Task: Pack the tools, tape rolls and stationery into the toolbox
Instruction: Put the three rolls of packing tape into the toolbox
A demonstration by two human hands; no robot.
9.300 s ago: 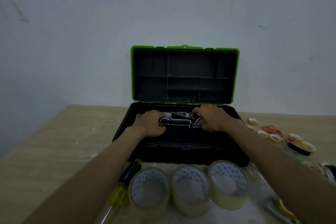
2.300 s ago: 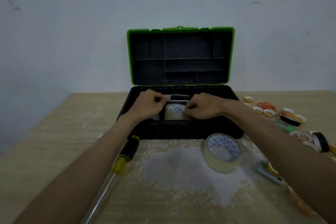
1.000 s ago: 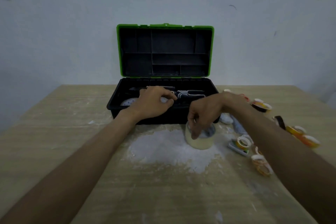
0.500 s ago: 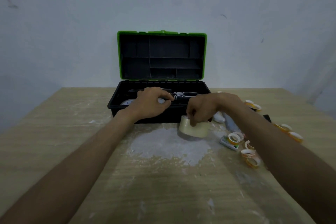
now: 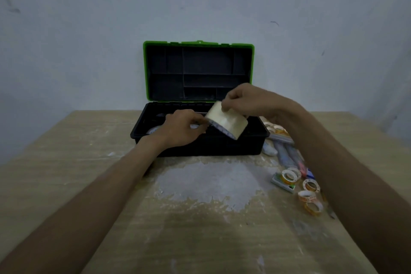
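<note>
The black toolbox [image 5: 222,148] stands open on the table, its green-edged lid [image 5: 198,71] upright against the wall. My right hand [image 5: 246,101] pinches a wide clear tape roll [image 5: 226,121] by its rim, tilted in the air over the box's right half. My left hand [image 5: 181,128] reaches into the box's left half with curled fingers; what they hold is hidden. A pale roll [image 5: 153,129] shows inside the box at the left.
Small tape rolls [image 5: 308,189] and a green-edged flat item [image 5: 282,184] lie to the right of my right forearm. Grey-blue tubes [image 5: 282,153] and more small rolls [image 5: 275,129] lie beside the box's right end. A white powdery patch [image 5: 211,182] covers the wooden table [image 5: 66,162].
My right hand lifted the wide clear tape roll off the table in front of the box and carried it up over the box. My left hand stayed inside the box.
</note>
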